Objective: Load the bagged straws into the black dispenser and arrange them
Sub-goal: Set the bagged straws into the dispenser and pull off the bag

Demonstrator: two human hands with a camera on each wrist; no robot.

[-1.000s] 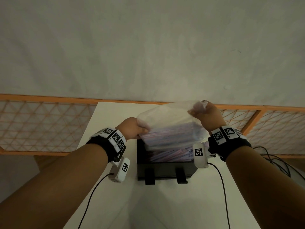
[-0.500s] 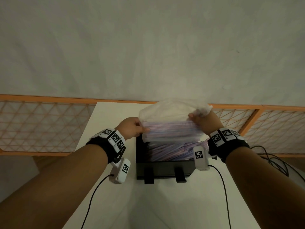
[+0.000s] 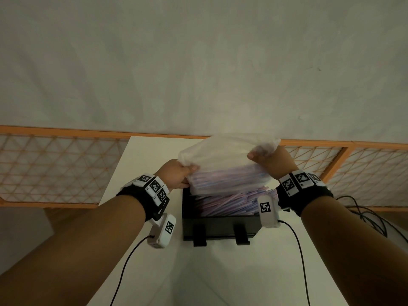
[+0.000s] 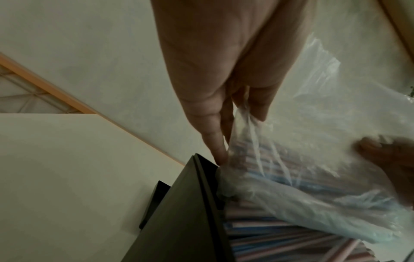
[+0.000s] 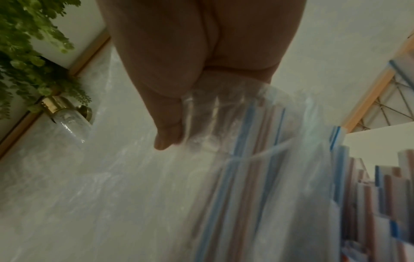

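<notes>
Head view, nearest first: two forearms with tagged wristbands reach over a white tabletop [image 3: 220,272]. Black dispenser [image 3: 220,224] stands at centre, open-topped, part filled with loose pink and blue straws [image 3: 227,203]. Directly above it hangs the clear plastic bag [image 3: 220,160], more straws inside, its lower edge at the dispenser mouth. Left hand [image 3: 174,174], at 9 o'clock of the bag, has its grip clenched on a pinch of the film; left wrist view confirms this. Right hand [image 3: 271,163], at 2 o'clock, grasps the bunched upper corner. Beyond: orange lattice railing [image 3: 55,164], then a plain wall.

Assessment: emptying is under way. Recommend keeping the bag mouth inside the dispenser walls and the straws parallel to its long side, raising the closed end gradually. Some ends already overhang at 3 o'clock and will need levelling.
</notes>
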